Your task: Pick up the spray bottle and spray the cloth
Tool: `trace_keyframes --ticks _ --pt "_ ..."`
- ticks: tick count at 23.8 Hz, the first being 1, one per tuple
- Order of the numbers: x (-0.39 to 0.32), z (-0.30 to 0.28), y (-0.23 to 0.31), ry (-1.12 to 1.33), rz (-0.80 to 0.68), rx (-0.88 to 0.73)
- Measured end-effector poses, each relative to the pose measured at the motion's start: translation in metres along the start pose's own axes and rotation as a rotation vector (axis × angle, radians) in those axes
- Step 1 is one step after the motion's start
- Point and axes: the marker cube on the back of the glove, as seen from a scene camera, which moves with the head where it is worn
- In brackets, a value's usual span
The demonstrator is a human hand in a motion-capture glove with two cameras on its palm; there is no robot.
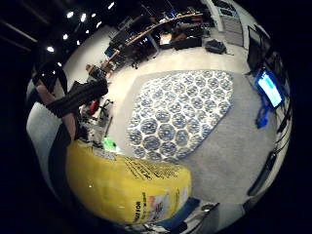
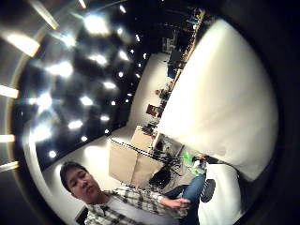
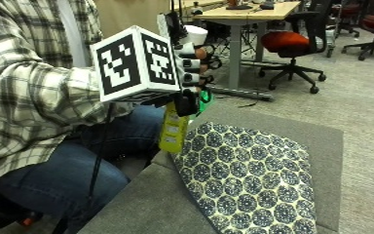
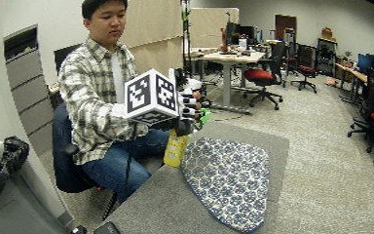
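Observation:
My gloved right hand [image 3: 190, 58] grips the top of a yellow spray bottle [image 3: 173, 129], fingers curled round its neck beside the green trigger [image 3: 203, 95]. The bottle hangs upright in the air at the near-left edge of the grey table [image 3: 141, 204], its base just above the person's lap side. A blue-and-white patterned cloth [image 3: 252, 180] lies flat on the table, to the right of and below the bottle. In the wide outside view the hand [image 4: 187, 109] holds the bottle [image 4: 174, 146] beside the cloth [image 4: 229, 175]. The little finger side palm view shows the yellow bottle body [image 1: 126, 187] close up, with the cloth [image 1: 180, 112] beyond it.
A red-seated office chair [image 3: 290, 41] and a wooden desk [image 3: 245, 12] stand behind the table. A black bag [image 4: 5, 151] sits on a cabinet at the far left. The person's bare hand is not in sight.

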Motion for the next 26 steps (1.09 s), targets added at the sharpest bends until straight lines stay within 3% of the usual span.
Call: trace_keyframes --ticks 17,26 --pt "-0.051 0.090 -0.021 -0.349 -0.173 -0.056" --pt "-0.042 0.151 -0.034 -0.323 -0.164 -0.104"
